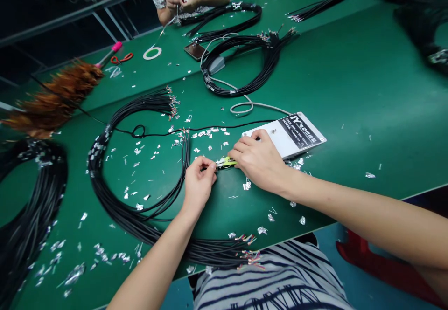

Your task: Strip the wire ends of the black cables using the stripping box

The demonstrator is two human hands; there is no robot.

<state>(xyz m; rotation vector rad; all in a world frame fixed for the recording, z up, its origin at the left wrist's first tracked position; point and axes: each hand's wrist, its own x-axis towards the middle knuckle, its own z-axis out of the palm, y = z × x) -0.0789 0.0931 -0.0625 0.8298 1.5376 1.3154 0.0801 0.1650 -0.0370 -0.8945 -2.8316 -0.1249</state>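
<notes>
Our striped shirt [269, 284] is closest. Fingers of our left hand [200, 182] pinch what looks like a wire end [216, 168]; those of our right hand [259, 161] wrap green pliers [227, 161] beside it, over the desk [350, 86]. We're probably stripping it; next needs a steady pull.

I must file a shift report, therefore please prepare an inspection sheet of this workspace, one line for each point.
Surface: green tabletop, strewn with silvery scraps.
Job's things: black cable bundle in an open loop, coloured wire ends exposed; yellow-green hand tool; white device.
Clutter: scraps and short offcuts around the bundle.
Hands: right hand grips the tool; left hand is closed at its tip, what it pinches too small to tell.
Cables: grey cord and thin black cord run to the device.
Surroundings: another person's hands opposite; tape roll near them.
</notes>
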